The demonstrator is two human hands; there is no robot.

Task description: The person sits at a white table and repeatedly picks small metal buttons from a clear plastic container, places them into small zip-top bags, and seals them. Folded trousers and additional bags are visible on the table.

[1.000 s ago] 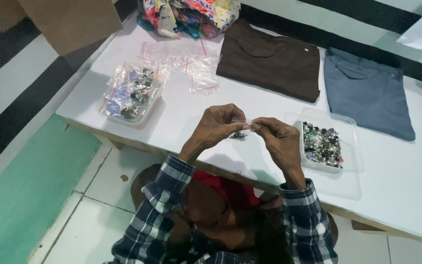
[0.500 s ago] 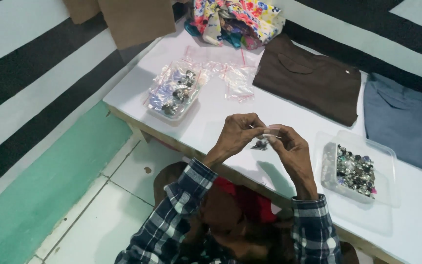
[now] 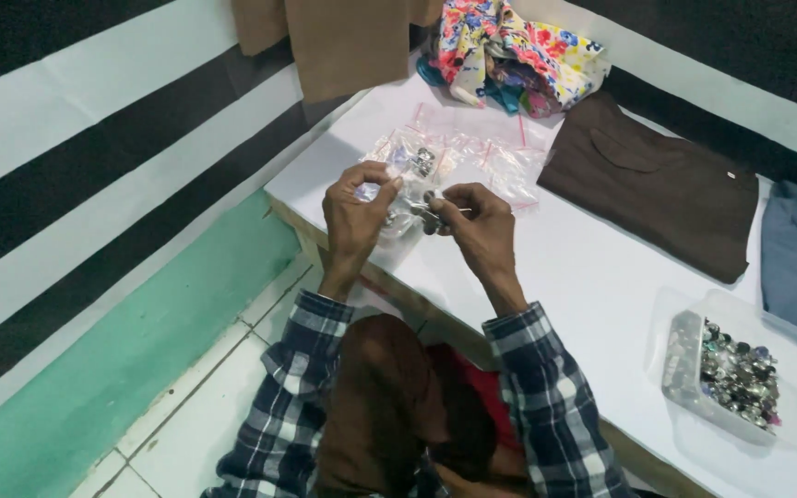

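Both hands pinch shut: left hand (image 3: 354, 214) on a clear bag (image 3: 373, 191), right hand (image 3: 474, 224) on small buttons (image 3: 430, 219), apparently mid-bagging; feeding them in needs a steady aim.

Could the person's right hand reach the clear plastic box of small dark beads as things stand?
Probably yes: the right hand has bare white tabletop between it and the clear plastic box of beads, though it pinches something small.

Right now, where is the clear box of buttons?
In the head view, the clear box of buttons sits at the table's lower right, below the brown garment.
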